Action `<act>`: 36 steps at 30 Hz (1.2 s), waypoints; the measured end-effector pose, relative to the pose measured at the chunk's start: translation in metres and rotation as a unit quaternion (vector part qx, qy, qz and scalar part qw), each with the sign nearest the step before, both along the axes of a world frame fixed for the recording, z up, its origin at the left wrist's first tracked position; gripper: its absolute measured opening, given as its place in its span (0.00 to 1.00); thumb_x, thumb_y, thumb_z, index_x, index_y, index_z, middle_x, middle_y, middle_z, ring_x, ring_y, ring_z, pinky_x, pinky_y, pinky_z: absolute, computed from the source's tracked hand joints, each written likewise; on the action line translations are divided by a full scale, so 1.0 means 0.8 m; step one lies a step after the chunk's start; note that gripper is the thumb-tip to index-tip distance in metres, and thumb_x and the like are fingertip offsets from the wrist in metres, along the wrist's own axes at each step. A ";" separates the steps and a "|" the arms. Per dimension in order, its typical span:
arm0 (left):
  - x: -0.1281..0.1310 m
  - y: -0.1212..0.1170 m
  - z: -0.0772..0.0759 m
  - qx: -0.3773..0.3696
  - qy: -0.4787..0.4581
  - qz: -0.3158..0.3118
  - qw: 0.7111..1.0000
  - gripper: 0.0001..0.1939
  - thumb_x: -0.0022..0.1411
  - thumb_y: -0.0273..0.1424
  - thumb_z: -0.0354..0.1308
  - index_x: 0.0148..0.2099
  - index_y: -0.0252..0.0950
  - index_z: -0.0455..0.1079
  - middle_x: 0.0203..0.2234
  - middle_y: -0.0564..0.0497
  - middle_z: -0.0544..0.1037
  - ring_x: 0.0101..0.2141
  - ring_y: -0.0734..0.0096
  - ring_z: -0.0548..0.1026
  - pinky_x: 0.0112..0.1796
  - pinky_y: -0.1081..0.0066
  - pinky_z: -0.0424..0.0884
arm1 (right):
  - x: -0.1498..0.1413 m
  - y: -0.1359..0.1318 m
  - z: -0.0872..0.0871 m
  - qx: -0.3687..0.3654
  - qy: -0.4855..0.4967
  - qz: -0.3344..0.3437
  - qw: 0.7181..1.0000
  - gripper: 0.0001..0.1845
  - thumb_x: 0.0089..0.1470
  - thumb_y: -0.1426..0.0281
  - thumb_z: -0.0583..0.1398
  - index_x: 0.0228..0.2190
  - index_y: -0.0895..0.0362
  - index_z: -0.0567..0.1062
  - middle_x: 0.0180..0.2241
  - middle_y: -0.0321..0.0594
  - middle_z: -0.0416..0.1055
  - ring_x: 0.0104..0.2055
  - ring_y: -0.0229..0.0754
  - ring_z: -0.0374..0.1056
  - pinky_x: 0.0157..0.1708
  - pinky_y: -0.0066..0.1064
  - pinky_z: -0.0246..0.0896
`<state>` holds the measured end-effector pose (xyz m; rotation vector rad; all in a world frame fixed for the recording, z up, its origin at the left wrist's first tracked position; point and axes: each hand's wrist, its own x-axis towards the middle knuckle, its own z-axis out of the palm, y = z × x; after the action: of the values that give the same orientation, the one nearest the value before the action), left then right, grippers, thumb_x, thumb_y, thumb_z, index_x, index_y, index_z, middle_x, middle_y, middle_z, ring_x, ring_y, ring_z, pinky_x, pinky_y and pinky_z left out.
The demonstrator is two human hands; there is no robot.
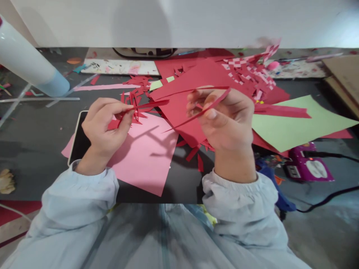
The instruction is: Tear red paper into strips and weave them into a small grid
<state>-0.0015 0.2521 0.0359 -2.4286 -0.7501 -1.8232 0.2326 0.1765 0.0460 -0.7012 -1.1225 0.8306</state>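
My left hand (105, 125) pinches the end of a red paper strip (153, 104), whose free part points right. My right hand (221, 119) has thumb and fingers closed on another red paper strip (214, 102); this one bends around the fingertips, with a thin tail hanging to the left. Both hands are raised above a pink paper sheet (146, 160), on which their shadows fall. Red paper sheets (174, 97) lie behind, between the hands. A heap of red paper scraps (137, 89) is partly hidden by my left hand.
A pale green sheet (294, 123) lies at right, near a purple power box (311, 164) and a blue glue gun (282, 192) with cables. Woven pink-and-red paper (252, 71) stands behind. A white bottle (33, 63) is at left, and a phone (80, 142) lies beside my left wrist.
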 end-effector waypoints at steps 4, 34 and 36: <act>0.000 0.000 -0.003 -0.015 -0.013 -0.017 1.000 0.04 0.61 0.29 0.67 0.39 0.45 0.79 0.29 0.55 0.79 0.31 0.71 0.77 0.34 0.69 0.73 | -0.001 -0.001 0.002 -0.006 0.011 0.013 1.000 0.06 0.47 0.67 0.73 0.31 0.49 0.83 0.38 0.35 0.80 0.37 0.39 0.76 0.42 0.36 0.74; 0.005 -0.005 -0.002 0.014 0.023 -0.024 0.999 0.05 0.63 0.31 0.66 0.42 0.48 0.77 0.29 0.54 0.80 0.30 0.68 0.78 0.30 0.63 0.75 | -0.022 0.003 -0.008 -0.142 -0.043 0.129 0.980 0.07 0.54 0.64 0.70 0.31 0.53 0.80 0.28 0.34 0.78 0.29 0.35 0.74 0.32 0.28 0.73; 0.005 -0.005 -0.002 -0.004 0.017 -0.014 1.000 0.03 0.64 0.33 0.65 0.41 0.48 0.77 0.30 0.54 0.79 0.31 0.69 0.77 0.30 0.62 0.74 | -0.021 0.002 -0.007 -0.141 -0.046 0.131 0.980 0.09 0.54 0.62 0.70 0.30 0.54 0.80 0.26 0.34 0.78 0.28 0.36 0.74 0.31 0.29 0.73</act>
<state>0.0023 0.2482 0.0342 -2.4803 -0.7269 -1.7872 0.2160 0.1783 0.0406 -0.8444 -1.2095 1.2075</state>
